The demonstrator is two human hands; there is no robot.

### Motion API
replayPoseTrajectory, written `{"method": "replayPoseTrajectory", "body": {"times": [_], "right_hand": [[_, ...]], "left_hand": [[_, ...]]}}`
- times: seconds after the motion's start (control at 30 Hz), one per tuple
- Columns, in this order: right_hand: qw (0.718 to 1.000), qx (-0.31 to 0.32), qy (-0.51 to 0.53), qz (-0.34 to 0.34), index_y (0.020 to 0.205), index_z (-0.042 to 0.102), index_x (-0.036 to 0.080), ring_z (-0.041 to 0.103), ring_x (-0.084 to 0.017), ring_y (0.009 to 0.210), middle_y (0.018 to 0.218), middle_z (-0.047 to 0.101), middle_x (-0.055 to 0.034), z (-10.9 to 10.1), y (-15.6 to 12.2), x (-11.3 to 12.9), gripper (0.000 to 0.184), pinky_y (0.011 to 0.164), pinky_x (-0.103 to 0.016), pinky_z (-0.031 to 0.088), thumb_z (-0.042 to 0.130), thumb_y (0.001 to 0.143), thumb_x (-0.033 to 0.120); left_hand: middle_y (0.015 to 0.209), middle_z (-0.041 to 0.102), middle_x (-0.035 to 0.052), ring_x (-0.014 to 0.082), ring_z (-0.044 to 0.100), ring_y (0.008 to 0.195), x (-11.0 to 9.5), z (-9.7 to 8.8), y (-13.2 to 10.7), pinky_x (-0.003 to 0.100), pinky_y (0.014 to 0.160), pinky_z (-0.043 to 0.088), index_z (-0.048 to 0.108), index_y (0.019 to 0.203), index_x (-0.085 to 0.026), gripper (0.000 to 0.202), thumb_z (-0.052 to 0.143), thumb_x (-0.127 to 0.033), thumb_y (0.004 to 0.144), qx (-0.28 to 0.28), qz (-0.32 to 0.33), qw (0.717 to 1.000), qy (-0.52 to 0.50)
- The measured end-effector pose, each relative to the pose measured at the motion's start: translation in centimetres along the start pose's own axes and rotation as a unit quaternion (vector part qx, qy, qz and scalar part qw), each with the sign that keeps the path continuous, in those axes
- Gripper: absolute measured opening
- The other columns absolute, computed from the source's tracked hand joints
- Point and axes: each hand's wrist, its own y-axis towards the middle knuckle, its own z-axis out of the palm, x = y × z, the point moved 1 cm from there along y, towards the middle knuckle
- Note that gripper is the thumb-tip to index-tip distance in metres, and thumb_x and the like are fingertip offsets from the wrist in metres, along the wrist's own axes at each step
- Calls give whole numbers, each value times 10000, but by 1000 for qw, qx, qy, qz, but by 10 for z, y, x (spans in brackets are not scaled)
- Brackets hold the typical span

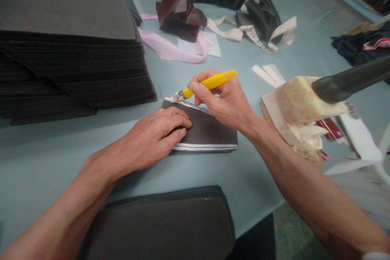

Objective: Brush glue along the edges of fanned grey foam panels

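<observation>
A flat black piece [210, 128] lies on the table in the middle, with white lines along its near and far long edges. My left hand [163, 132] rests flat on its left part, fingers stretched out and pressing on the surface. In my right hand [224, 99] is a brush with a yellow handle [221, 79], gripped between thumb and fingers. Its bristles [177, 97], coated in white paste, touch the piece's far left corner. What the white paste is, I cannot tell.
Tall stacks of black sheets [67, 4] stand at the left. Another black stack [164, 227] sits at the near edge. A paste-crusted container [292, 101] stands at the right beneath a dark rod [356, 77]. Pink and white strips [170, 46] lie farther back.
</observation>
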Motion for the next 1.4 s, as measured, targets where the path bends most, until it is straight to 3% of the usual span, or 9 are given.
{"method": "replayPoseTrajectory", "body": {"times": [0.67, 1.0, 1.17, 1.4], "right_hand": [[999, -2, -44, 29, 893, 736, 195, 621, -109, 674, 758, 704, 2, -46, -33, 7, 483, 646, -265, 493, 711, 996, 665], [993, -28, -111, 31, 909, 761, 213, 636, -112, 673, 750, 711, 17, -71, -61, 6, 297, 638, -266, 487, 711, 1048, 470], [989, -44, -140, 31, 897, 764, 223, 636, -107, 649, 706, 702, 33, -84, -78, 4, 284, 634, -273, 483, 700, 1059, 448], [979, -89, -179, 31, 896, 771, 230, 657, -121, 657, 696, 700, 24, -103, -104, 24, 253, 637, -279, 521, 710, 1047, 424]], "left_hand": [[1383, 732, 48, 280, 658, 1308, 12, 1, -1, 464, 1196, 495, 745, 1274, -274, 399, 464, -485, 1085, -12, 11, 1000, -6], [1405, 722, 39, 292, 657, 1322, 17, 2, 0, 466, 1248, 484, 749, 1280, -290, 421, 476, -535, 1075, -13, 14, 1000, 3], [1399, 723, 37, 296, 657, 1316, 19, 0, 1, 470, 1242, 491, 747, 1273, -299, 425, 471, -550, 1069, -9, 22, 1000, 12], [1379, 716, 54, 307, 654, 1312, 18, -1, 4, 495, 1227, 499, 734, 1260, -283, 457, 447, -574, 1054, -1, 16, 1000, 8]]}}
